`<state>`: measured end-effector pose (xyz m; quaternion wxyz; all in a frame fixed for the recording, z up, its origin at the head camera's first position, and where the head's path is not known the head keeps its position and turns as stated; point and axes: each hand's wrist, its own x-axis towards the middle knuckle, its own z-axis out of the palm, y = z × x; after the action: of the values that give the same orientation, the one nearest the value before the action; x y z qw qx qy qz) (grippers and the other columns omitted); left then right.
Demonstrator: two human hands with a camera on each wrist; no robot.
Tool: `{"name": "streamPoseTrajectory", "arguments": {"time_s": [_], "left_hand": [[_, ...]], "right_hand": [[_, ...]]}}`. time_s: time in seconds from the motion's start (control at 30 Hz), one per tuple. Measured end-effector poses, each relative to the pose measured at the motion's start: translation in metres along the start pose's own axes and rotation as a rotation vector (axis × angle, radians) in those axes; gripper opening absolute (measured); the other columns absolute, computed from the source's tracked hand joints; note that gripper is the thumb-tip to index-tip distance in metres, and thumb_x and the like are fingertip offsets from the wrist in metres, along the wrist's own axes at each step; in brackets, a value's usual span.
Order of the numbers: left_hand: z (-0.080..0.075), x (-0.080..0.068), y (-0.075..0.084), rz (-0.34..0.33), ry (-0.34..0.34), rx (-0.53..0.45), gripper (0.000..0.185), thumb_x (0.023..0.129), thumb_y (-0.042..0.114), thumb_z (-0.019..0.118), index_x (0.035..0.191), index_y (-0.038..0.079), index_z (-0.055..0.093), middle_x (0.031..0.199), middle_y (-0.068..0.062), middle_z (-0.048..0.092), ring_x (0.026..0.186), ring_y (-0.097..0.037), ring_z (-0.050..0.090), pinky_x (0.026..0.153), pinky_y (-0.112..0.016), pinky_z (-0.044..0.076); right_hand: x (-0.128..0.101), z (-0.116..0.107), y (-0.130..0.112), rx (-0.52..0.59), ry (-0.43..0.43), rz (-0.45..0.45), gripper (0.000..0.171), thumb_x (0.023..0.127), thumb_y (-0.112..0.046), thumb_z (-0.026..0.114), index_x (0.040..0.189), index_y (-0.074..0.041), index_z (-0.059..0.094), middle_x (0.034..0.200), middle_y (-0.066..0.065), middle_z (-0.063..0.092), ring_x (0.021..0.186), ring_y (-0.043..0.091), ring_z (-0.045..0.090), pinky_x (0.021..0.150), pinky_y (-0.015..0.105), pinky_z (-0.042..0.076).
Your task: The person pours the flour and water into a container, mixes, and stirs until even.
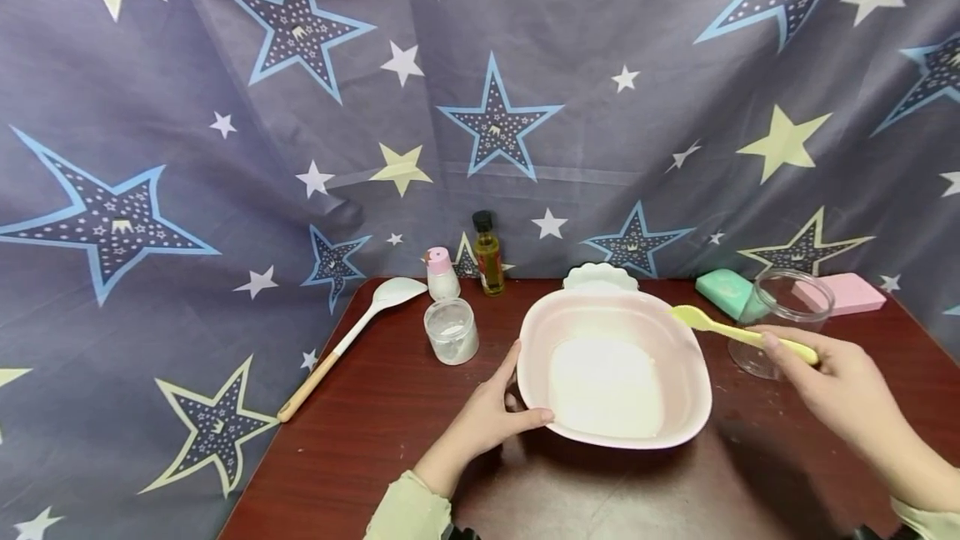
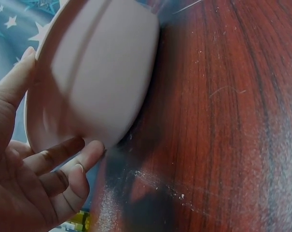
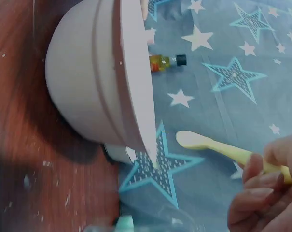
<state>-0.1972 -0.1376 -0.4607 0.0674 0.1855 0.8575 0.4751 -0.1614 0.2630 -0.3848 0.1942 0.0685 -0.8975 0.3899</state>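
From the head view we saw the left hand (image 1: 487, 415) gripping the rim of the pink bowl (image 1: 678, 357) on the table (image 1: 390, 432), thumb over the edge. The left wrist view showed its fingers (image 2: 63, 154) curled under the bowl (image 2: 102, 72). In the right wrist view the right hand (image 3: 266, 193) pinched a yellow spatula (image 3: 208, 144) beside the bowl.

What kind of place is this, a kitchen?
Probably a makeshift cooking or craft corner, not a real kitchen: a wooden table backed by star-print cloth, with a pink bowl and oil bottle.

No readable text anywhere (oil bottle (image 1: 488, 255) label too small to make out).
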Motion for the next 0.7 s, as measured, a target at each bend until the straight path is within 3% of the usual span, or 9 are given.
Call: {"name": "streamPoseTrajectory", "arguments": {"time_s": [0.13,0.23,0.33,0.47,0.57,0.67,0.7], "left_hand": [[-0.002,0.000,-0.001,-0.002,0.002,-0.008,0.107,0.078,0.038,0.082,0.158,0.019,0.015,0.084,0.002,0.066,0.060,-0.013,0.061,0.050,-0.025,0.046],[-0.004,-0.001,-0.001,0.002,0.003,-0.018,0.107,0.078,0.036,0.082,0.158,0.017,0.014,0.089,-0.001,0.067,0.060,-0.014,0.061,0.051,-0.025,0.045],[-0.005,0.000,-0.002,-0.001,0.001,-0.026,0.107,0.079,0.038,0.082,0.158,0.017,0.013,0.101,-0.004,0.068,0.061,-0.014,0.061,0.051,-0.025,0.045],[-0.006,0.000,-0.003,-0.006,0.000,-0.029,0.108,0.079,0.039,0.082,0.158,0.017,0.013,0.112,-0.005,0.066,0.061,-0.016,0.061,0.050,-0.025,0.045],[-0.006,0.000,-0.003,-0.002,-0.001,-0.034,0.107,0.079,0.038,0.082,0.158,0.016,0.013,0.112,-0.007,0.065,0.061,-0.017,0.060,0.049,-0.025,0.045],[-0.004,0.000,-0.002,-0.002,-0.002,-0.036,0.107,0.079,0.038,0.081,0.158,0.016,0.012,0.111,-0.008,0.065,0.060,-0.015,0.059,0.049,-0.025,0.044],[-0.004,0.000,-0.002,-0.003,-0.003,-0.039,0.107,0.079,0.037,0.081,0.158,0.016,0.012,0.110,-0.008,0.066,0.059,-0.014,0.059,0.049,-0.025,0.044]], "right_hand": [[-0.016,-0.013,0.010,-0.066,0.086,0.035,0.021,0.097,-0.021,0.060,0.113,-0.029,0.071,0.061,-0.014,0.052,0.050,0.004,0.038,0.044,0.026,0.026],[-0.030,-0.015,0.020,-0.149,0.112,0.052,0.024,0.097,-0.020,0.060,0.117,-0.022,0.072,0.059,-0.009,0.055,0.051,0.003,0.035,0.046,0.027,0.025],[-0.043,-0.009,0.034,-0.237,0.114,0.041,0.026,0.095,-0.018,0.061,0.115,-0.006,0.071,0.066,0.004,0.062,0.052,0.002,0.035,0.046,0.029,0.026],[-0.057,0.007,0.051,-0.301,0.110,0.038,0.024,0.092,-0.014,0.059,0.107,0.000,0.072,0.086,0.019,0.069,0.062,0.020,0.058,0.050,0.042,0.037],[-0.064,0.017,0.060,-0.314,0.080,0.083,0.027,0.092,-0.011,0.054,0.109,0.004,0.070,0.093,0.024,0.067,0.075,0.038,0.063,0.056,0.049,0.041],[-0.068,0.021,0.066,-0.312,0.027,0.153,0.033,0.093,-0.009,0.049,0.114,0.009,0.066,0.097,0.028,0.066,0.075,0.034,0.060,0.058,0.046,0.040],[-0.070,0.022,0.067,-0.309,0.006,0.180,0.034,0.093,-0.009,0.048,0.115,0.010,0.065,0.099,0.030,0.065,0.077,0.038,0.061,0.058,0.046,0.040]]}}
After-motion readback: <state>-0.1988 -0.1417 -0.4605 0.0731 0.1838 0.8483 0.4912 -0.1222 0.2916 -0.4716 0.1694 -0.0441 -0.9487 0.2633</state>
